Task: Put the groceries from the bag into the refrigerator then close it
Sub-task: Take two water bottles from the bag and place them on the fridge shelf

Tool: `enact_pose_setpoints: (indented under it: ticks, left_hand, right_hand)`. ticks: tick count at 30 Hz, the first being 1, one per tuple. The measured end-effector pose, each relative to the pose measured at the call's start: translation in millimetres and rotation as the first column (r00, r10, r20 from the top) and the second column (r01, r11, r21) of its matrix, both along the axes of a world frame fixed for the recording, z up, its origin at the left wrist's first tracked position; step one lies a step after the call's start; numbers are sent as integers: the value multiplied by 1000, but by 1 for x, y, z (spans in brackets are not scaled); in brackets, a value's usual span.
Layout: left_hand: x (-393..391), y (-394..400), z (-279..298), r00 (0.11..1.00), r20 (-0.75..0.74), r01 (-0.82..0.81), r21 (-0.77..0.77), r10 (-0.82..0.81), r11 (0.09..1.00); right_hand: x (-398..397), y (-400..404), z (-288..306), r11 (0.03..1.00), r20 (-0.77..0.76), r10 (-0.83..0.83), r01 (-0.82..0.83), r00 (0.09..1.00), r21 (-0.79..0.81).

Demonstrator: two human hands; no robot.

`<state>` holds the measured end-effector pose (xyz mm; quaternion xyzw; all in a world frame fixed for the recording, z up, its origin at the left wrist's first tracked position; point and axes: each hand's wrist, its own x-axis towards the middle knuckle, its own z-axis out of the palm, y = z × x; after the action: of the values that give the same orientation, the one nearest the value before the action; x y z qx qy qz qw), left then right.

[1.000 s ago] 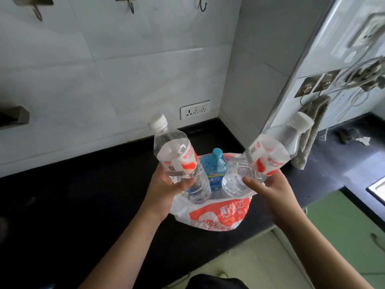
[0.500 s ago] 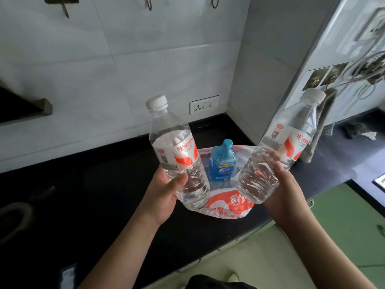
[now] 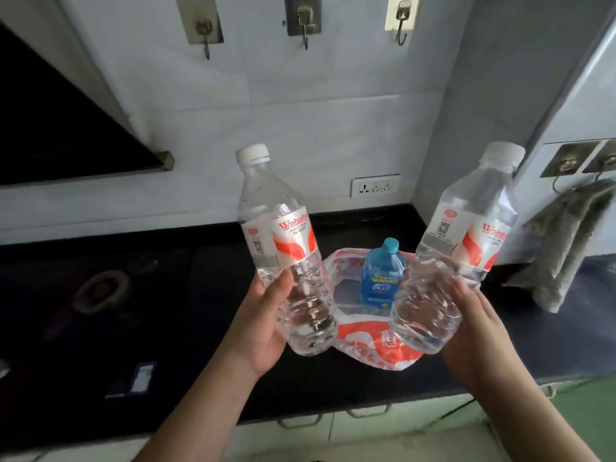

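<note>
The left hand [image 3: 263, 323] grasps one water bottle [image 3: 283, 251] by its lower half, and the right hand [image 3: 476, 331] grasps a second bottle [image 3: 463, 248] the same way. Both are held above the counter [image 3: 166, 295], flanking the bag [image 3: 370, 348], where a blue bottle [image 3: 381, 275] stands upright.

The bag [image 3: 370, 348] lies on the surface [image 3: 200, 328] near its front edge, a small bottle [image 3: 381, 275] standing in it. Two water bottles, left [image 3: 283, 255] and right [image 3: 456, 251], are held above the bag's sides.
</note>
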<state>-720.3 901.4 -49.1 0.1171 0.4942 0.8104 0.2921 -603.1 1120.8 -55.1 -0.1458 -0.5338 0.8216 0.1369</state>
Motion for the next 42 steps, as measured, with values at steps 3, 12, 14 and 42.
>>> enact_pose_setpoints:
  ticks: [3,12,14,42]
  left_hand:
    - [33,3,7,995,53,-80,-8,80,997]
    - [102,-39,21,946,57,-321,11,320,947]
    - [114,-57,26,929,27,-369,12,369,929]
    - [461,-368,27,349,-45,-919,179,936,351]
  right_hand:
    - [9,10,5,998,15,59,-60,998,19]
    - [7,-11,13,959,-42,282,-282,959,0]
    - [3,-26,14,939,-28,342,-343,939,-38]
    - [159,-442,38,18,-141,989,-975,51,-221]
